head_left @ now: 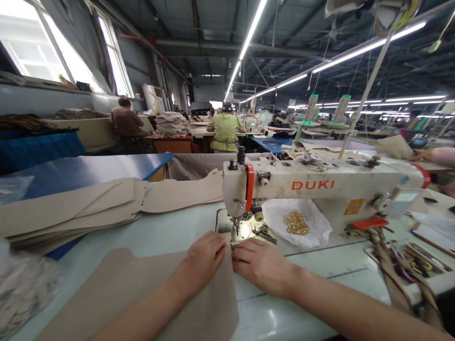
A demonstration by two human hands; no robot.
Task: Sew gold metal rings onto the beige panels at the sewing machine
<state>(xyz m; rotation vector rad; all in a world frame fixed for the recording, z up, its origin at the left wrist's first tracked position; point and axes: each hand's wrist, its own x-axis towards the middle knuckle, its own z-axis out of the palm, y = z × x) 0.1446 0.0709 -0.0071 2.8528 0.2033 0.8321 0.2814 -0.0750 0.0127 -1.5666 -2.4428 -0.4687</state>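
A large beige fabric panel (209,303) lies on the pale tabletop, its right edge running up to the needle area of a white sewing machine (270,182) lettered DUKI. My left hand (207,251) rests on the panel just left of that edge, fingers bent and pressed together on the fabric. Against the same edge, my right hand (261,265) is closed, its curled fingertips at the fabric just in front of the presser foot (237,226). What lies under its fingertips is partly hidden. The machine's lamp lights the needle plate beyond both hands.
Stacked beige panels (117,203) lie at the back left. Gold-coloured rings (295,222) sit on white plastic (320,225) under the machine arm. Brown straps (391,265) hang by a tool tray (426,260) at right. A plastic bag (24,289) is at lower left. Other people sit farther back.
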